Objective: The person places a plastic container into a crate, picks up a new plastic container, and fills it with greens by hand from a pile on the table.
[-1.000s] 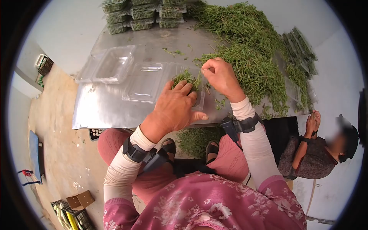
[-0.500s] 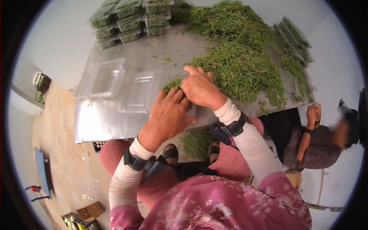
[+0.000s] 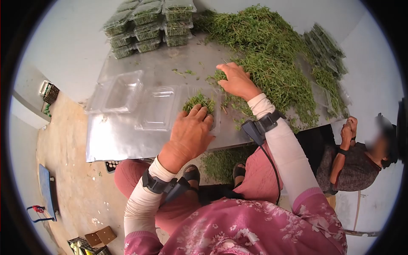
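Observation:
My left hand [image 3: 191,132] lies with its fingers stretched over a small bunch of leafy greens [image 3: 197,102] in a clear plastic box [image 3: 216,111]. The lid [image 3: 159,108] of that box is folded back to the left, flat on the metal table. At the near-left edge of a big heap of loose greens [image 3: 272,63] is my right hand [image 3: 240,81], thumb and forefinger apart and nothing visible between them. Its other fingers are partly hidden.
Another open clear box [image 3: 121,91] sits left on the metal table [image 3: 114,140]. Filled boxes [image 3: 146,32] are stacked at the back left. Flat clear packs [image 3: 325,49] lean at the far right. A person [image 3: 350,157] sits at the right.
My right hand has left the box and moved right and away from me, to the heap's edge. My left hand stays over the greens in the box. The view has shifted slightly.

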A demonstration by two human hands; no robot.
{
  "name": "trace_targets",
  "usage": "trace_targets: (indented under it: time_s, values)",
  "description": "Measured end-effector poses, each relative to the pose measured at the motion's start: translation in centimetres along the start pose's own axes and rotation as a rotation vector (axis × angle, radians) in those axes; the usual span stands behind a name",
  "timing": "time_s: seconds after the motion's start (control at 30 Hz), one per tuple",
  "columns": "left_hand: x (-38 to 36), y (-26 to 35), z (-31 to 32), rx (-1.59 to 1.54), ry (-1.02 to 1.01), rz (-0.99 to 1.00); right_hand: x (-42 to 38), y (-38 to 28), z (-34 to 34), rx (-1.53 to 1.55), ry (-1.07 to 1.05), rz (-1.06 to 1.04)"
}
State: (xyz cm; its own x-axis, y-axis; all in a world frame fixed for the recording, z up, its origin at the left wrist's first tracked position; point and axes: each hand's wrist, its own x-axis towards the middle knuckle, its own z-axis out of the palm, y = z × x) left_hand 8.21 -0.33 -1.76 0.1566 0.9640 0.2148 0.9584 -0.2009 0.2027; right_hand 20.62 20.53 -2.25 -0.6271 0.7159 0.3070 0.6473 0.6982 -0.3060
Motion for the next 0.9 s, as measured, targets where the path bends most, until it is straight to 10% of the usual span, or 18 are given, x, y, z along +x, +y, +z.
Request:
trace_targets:
  time_s: [0.33, 0.53, 0.9]
  values:
    - [-0.1, 0.0, 0.0, -0.003, 0.007, -0.002, 1.3, 3.4, 0.9, -0.030, -0.159, -0.094]
    - [-0.2, 0.0, 0.2, -0.003, 0.024, -0.006, -0.6, 2.9, -3.0, 0.283, 0.138, -0.188]
    - [-0.3, 0.1, 0.4, 0.026, 0.044, 0.005, -4.4, 3.3, -4.4, 0.460, 0.026, 0.050]
